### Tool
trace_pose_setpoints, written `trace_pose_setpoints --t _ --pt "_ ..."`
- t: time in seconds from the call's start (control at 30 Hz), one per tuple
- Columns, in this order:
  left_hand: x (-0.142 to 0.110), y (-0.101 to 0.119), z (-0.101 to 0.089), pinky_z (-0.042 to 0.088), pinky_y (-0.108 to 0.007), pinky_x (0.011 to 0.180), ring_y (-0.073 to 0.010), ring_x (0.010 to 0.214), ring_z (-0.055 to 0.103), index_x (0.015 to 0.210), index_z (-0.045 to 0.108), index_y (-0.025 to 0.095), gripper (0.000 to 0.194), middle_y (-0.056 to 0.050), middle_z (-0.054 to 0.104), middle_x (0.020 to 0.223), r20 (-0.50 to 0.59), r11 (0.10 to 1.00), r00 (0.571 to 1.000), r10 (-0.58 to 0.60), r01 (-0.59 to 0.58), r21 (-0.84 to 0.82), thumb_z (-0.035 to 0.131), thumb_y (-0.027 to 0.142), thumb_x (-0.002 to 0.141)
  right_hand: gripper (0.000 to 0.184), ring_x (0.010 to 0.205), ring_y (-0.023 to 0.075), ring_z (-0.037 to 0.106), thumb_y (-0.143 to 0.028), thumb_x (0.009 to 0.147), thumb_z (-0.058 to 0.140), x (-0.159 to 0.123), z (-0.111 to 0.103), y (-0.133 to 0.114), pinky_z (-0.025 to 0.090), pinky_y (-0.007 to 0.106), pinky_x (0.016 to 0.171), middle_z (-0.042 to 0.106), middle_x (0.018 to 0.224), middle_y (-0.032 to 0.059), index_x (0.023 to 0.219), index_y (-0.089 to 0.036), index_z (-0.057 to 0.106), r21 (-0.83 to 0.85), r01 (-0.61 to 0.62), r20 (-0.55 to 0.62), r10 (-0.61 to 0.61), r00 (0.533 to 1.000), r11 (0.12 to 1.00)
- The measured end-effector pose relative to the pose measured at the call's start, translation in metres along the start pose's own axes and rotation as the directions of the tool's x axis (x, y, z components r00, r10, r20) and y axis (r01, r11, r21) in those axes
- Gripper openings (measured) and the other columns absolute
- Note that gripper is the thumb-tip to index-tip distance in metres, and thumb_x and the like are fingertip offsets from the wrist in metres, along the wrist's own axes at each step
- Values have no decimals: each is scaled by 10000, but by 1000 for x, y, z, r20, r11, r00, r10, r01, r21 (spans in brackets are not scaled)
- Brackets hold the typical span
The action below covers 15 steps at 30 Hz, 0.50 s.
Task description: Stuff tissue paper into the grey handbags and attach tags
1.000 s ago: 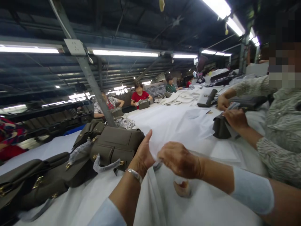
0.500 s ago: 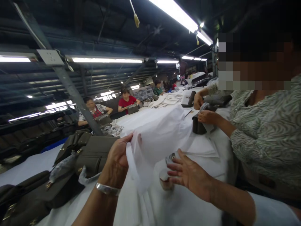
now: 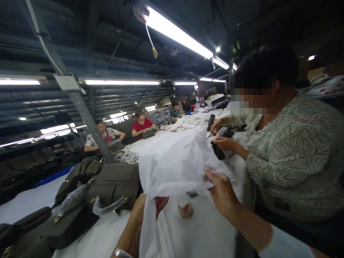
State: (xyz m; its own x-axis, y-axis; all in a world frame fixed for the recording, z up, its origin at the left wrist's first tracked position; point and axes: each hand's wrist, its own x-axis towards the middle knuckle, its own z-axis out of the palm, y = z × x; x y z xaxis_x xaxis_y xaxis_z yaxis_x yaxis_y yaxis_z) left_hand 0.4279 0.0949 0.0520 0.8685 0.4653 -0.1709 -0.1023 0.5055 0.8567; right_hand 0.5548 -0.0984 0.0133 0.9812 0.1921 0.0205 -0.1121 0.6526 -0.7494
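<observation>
Fluorescent tubes [image 3: 122, 82] light a workshop; dark olive-grey handbags [image 3: 114, 179] lie at left on a white-covered table [image 3: 209, 229]. Beside them the left hand [image 3: 139, 209] sits under a thin white sheet [image 3: 174, 168], fingers curled, though drape hides whether they clasp it. Raised between both hands, the sheet looks light, limp, easily creased, best taken by its edges; the right hand [image 3: 224, 191] pinches its right side.

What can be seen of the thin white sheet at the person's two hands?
The white sheet looks thin, soft and slightly see-through; whether paper or fabric, I cannot tell. It is spread out, with soft creases. The right hand holds its right side, and fingertips show faintly through. Its near left part passes over the left hand and hangs in a narrow strip.
</observation>
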Motion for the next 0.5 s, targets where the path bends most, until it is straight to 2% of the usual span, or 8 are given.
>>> trace_pose_setpoints --t 0.1,0.13,0.2,0.27,0.33,0.4,0.43,0.5 --pt "-13 -28 5 568 -361 818 -237 724 714 1307 482 119 480 -39 720 722 -93 989 985 -146 144 -22 587 94 839 329 635 197 635 -392 648 780 -64 -58 1 530 284 515 681 747 32 902 -216 670 -353 62 92 -32 995 933" --pt "-19 -32 7 568 -361 812 -244 720 713 1296 497 106 484 -46 720 723 -86 980 977 -197 195 -31 621 133 829 308 628 202 646 -400 692 752 -81 -76 2 545 289 531 692 744 45 918 -203 681 -477 131 178 -51 983 869" --pt "-33 -32 10 568 -349 801 -240 696 711 1265 538 101 462 -42 717 709 -37 970 971 -235 232 -65 644 220 831 248 646 206 664 -377 795 661 -108 -102 2 560 285 579 706 762 75 941 -180 696 -627 371 398 -128 909 685" --pt "-45 -29 11 566 -330 793 -222 661 706 1240 569 115 423 -24 707 675 11 969 975 -221 221 -111 617 290 858 221 697 213 669 -346 847 577 -122 -113 -1 557 288 647 702 756 97 903 -177 708 -588 646 604 -267 751 486" --pt "-55 -27 9 561 -337 799 -226 688 707 1227 583 116 418 -40 713 704 62 968 976 -209 215 -127 583 352 882 238 710 214 655 -293 870 498 -131 -110 -7 539 314 701 675 699 100 824 -179 701 -422 874 765 -423 486 241" --pt "-62 -30 7 555 -361 810 -247 752 708 1216 588 116 439 -73 723 781 97 958 962 -256 266 -109 585 395 877 287 650 185 624 -208 894 410 -139 -102 -11 522 329 718 630 627 73 759 -178 661 -240 971 866 -449 219 11" --pt "-65 -35 7 552 -372 809 -257 771 706 1202 592 108 439 -87 724 806 95 948 950 -299 307 -87 604 390 865 298 631 168 612 -173 903 387 -145 -98 -11 517 332 730 617 618 56 746 -177 641 -180 982 898 -418 138 -62" --pt "-73 -49 12 552 -380 789 -266 760 701 1144 611 80 407 -104 721 806 65 925 924 -377 379 -24 655 333 829 278 655 141 612 -161 922 404 -159 -96 -8 512 322 780 624 654 29 750 -183 621 -160 984 936 -328 126 -79"
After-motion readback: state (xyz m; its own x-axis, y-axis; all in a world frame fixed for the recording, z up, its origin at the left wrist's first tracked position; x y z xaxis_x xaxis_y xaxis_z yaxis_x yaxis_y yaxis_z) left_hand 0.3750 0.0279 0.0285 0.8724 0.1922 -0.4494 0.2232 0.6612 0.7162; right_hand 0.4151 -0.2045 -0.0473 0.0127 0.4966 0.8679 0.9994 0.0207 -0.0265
